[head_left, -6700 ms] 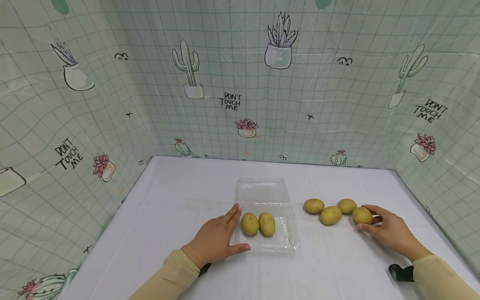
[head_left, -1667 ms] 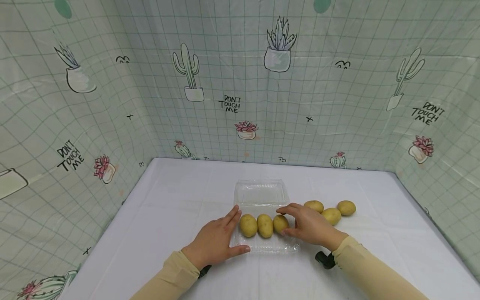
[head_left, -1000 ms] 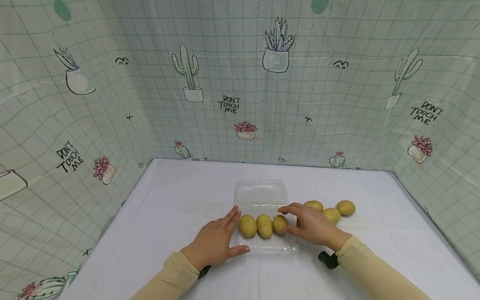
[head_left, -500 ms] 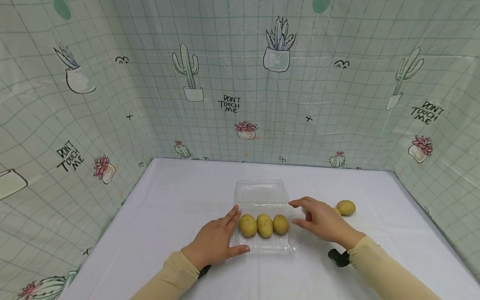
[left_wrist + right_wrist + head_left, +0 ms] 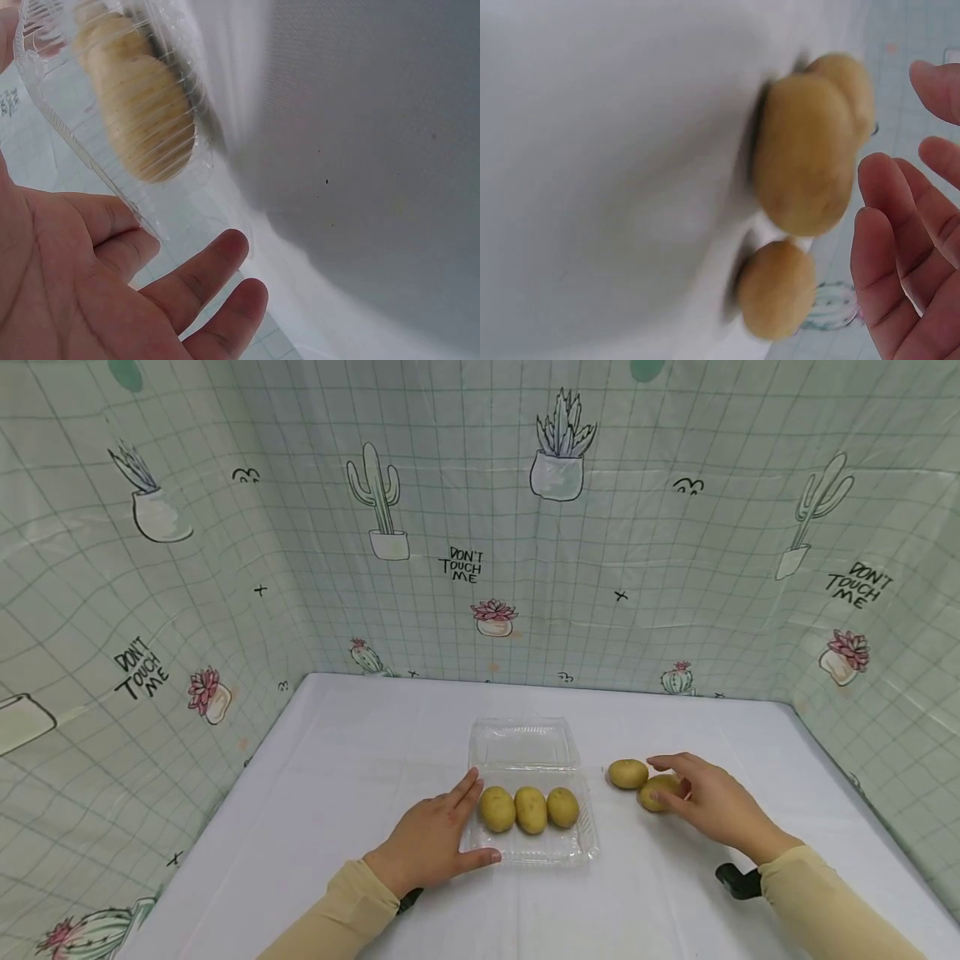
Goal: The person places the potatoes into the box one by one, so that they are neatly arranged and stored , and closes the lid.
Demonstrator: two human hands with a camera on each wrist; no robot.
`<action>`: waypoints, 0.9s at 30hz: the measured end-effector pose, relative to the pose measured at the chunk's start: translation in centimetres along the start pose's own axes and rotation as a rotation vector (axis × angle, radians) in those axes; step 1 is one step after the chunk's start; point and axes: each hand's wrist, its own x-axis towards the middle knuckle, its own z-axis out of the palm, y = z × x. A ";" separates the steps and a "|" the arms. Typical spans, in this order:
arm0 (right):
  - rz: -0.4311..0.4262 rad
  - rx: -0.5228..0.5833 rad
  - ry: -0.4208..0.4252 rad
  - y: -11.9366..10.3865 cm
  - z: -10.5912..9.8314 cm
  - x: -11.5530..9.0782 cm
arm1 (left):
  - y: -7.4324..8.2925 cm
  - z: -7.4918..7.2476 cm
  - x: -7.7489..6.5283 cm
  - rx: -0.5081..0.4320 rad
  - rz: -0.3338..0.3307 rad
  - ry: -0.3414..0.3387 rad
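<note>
A clear plastic clamshell container (image 5: 525,852) lies with its lid (image 5: 521,743) folded back. Three yellow potatoes (image 5: 531,811) sit side by side in its base. My left hand (image 5: 431,843) touches the container's left side, thumb along the front corner and fingers extended; the left wrist view shows fingertips at the clear wall. To the right, my right hand (image 5: 712,802) hovers with fingers spread and slightly bent, holding nothing. It partly covers a loose potato (image 5: 654,794). Another potato (image 5: 628,773) lies just left of that one. The right wrist view includes a third loose potato (image 5: 778,290).
A white cloth covers the table (image 5: 375,727). Behind and at both sides hangs a gridded curtain (image 5: 600,543) printed with cacti and lettering. Dark wrist-camera parts (image 5: 738,881) stick out below the right wrist.
Earlier my right hand gripped the rightmost loose potato and set it in the container beside the other two. It has since let go and moved right over the loose potatoes. The left hand stays put.
</note>
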 end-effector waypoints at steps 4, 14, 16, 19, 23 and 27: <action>0.020 -0.030 -0.004 1.4 -0.1 -0.6 | 0.0 -0.2 0.0 -0.004 -0.009 -0.009; 0.055 -0.015 -0.071 2.7 1.2 -0.7 | 0.1 -0.1 0.1 -0.014 -0.011 -0.010; 0.054 -0.011 -0.072 2.7 1.4 -0.7 | 0.1 -0.1 0.1 -0.016 -0.007 -0.005; 0.042 -0.003 -0.059 2.7 1.6 -0.8 | 0.1 0.0 0.1 -0.011 -0.003 -0.003; 0.027 -0.023 -0.034 2.7 1.6 -1.0 | 0.1 -0.1 0.1 -0.013 -0.002 -0.004; 0.059 -0.058 -0.039 2.6 1.5 -1.2 | 0.1 -0.1 0.0 -0.009 -0.006 -0.011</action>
